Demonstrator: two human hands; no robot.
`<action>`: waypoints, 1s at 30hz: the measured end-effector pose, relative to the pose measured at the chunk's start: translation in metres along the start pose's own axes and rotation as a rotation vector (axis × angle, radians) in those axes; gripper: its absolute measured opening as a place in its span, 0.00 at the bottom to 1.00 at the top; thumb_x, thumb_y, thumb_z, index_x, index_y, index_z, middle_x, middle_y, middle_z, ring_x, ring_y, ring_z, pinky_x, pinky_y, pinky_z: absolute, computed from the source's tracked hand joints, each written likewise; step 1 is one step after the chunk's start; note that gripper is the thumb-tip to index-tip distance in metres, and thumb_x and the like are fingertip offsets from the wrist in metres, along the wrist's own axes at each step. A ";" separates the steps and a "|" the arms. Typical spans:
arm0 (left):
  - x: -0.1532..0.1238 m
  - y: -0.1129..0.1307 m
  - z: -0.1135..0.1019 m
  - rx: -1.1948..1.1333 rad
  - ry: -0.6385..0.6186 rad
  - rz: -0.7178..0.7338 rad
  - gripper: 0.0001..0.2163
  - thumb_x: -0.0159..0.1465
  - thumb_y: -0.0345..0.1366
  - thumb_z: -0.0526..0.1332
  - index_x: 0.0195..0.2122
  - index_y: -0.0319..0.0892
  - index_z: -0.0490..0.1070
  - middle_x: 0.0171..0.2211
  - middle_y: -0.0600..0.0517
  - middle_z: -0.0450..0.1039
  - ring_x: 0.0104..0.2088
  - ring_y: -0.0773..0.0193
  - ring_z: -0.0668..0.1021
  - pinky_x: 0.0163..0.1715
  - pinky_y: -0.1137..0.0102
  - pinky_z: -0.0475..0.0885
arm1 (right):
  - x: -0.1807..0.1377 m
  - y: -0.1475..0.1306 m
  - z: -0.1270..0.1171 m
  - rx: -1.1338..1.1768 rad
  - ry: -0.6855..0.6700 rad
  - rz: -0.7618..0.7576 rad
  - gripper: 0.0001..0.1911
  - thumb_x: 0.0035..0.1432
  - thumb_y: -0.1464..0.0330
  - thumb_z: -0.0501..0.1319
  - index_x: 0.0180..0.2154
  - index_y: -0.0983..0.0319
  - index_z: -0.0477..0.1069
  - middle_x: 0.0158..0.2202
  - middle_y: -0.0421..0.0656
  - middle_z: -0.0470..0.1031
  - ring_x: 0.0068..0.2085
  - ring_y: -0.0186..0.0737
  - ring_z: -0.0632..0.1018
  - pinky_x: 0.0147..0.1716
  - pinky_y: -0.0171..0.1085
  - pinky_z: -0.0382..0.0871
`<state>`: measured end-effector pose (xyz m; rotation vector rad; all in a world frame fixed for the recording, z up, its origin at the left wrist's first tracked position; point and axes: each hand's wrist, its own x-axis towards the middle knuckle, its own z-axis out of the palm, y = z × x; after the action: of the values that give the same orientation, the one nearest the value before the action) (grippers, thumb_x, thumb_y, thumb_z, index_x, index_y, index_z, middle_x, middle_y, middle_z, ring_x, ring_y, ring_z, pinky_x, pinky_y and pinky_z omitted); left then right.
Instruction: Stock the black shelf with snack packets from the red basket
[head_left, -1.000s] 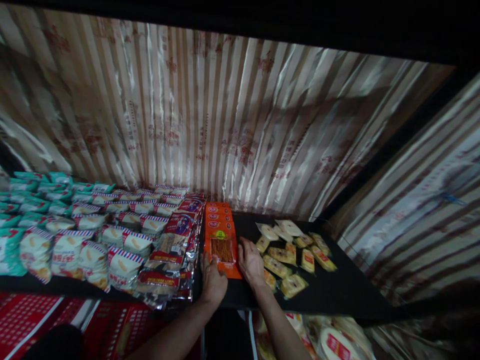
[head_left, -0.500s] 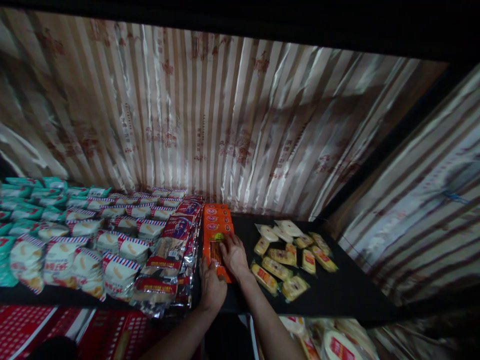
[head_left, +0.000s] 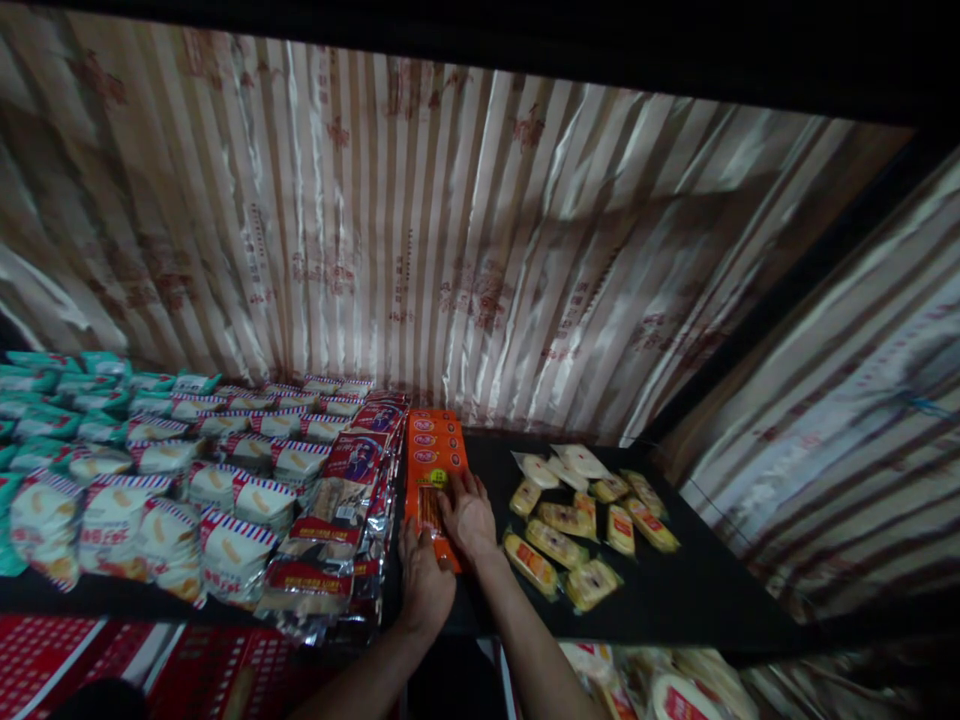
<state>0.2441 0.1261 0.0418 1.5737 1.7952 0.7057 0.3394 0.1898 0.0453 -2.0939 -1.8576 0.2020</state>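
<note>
Several orange snack packets (head_left: 426, 440) lie overlapped in a column on the black shelf. The front packet has a clear window showing brown strips. My left hand (head_left: 427, 585) is closed on its lower left edge, thumb on top. From the right side, my right hand (head_left: 471, 518) grips the same packet, its fingers curled over the window and right edge. The undersides of both hands' fingers are hidden. Directly left of the packets are dark red and silver snack bags (head_left: 349, 490), stacked in an overlapping row.
White bread bags with striped tops (head_left: 238, 555) and teal bags (head_left: 52, 420) fill the left of the shelf (head_left: 720, 590). Small yellow wrapped cakes (head_left: 555, 542) lie loosely to the right. A striped curtain (head_left: 450, 200) hangs behind. Red crates (head_left: 52, 650) and more packaged food (head_left: 679, 695) are below.
Both hands stay on the front orange packet with almost the same hold. The view has shifted very slightly; the packets keep their places.
</note>
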 end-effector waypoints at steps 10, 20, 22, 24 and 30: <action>-0.008 0.019 -0.024 0.116 -0.085 0.000 0.25 0.53 0.25 0.55 0.55 0.27 0.65 0.61 0.38 0.58 0.64 0.47 0.55 0.62 0.62 0.55 | 0.000 -0.001 0.004 -0.018 0.017 0.045 0.26 0.60 0.61 0.50 0.56 0.66 0.64 0.59 0.54 0.62 0.60 0.53 0.62 0.55 0.46 0.57; -0.084 -0.009 -0.039 -0.113 -0.240 0.172 0.24 0.51 0.22 0.52 0.48 0.41 0.73 0.58 0.47 0.65 0.60 0.57 0.64 0.60 0.66 0.59 | -0.008 -0.007 -0.003 0.113 0.230 -0.068 0.26 0.59 0.60 0.50 0.53 0.69 0.66 0.59 0.56 0.62 0.62 0.53 0.56 0.57 0.51 0.56; -0.109 -0.034 -0.051 -0.221 -0.361 0.271 0.21 0.51 0.22 0.51 0.41 0.45 0.76 0.48 0.50 0.74 0.50 0.61 0.74 0.52 0.70 0.67 | -0.024 -0.017 -0.017 0.237 0.315 -0.149 0.25 0.60 0.60 0.48 0.51 0.68 0.67 0.55 0.56 0.67 0.57 0.50 0.65 0.55 0.49 0.60; -0.130 -0.068 -0.065 -0.245 -0.496 0.279 0.18 0.53 0.24 0.51 0.37 0.47 0.77 0.37 0.52 0.78 0.40 0.62 0.78 0.43 0.72 0.71 | -0.052 -0.030 -0.032 0.380 0.375 -0.160 0.22 0.61 0.59 0.48 0.49 0.66 0.68 0.47 0.53 0.74 0.47 0.45 0.74 0.49 0.44 0.67; -0.148 -0.185 -0.109 0.151 -0.700 -0.084 0.12 0.62 0.31 0.51 0.37 0.41 0.75 0.40 0.48 0.77 0.43 0.58 0.76 0.46 0.67 0.67 | -0.178 -0.069 -0.035 0.569 0.219 -0.465 0.09 0.59 0.68 0.56 0.39 0.60 0.73 0.32 0.45 0.77 0.32 0.38 0.77 0.33 0.36 0.71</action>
<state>0.0537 -0.0445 -0.0091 1.5668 1.3881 -0.0420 0.2614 0.0162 0.0808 -1.2277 -1.8209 0.3238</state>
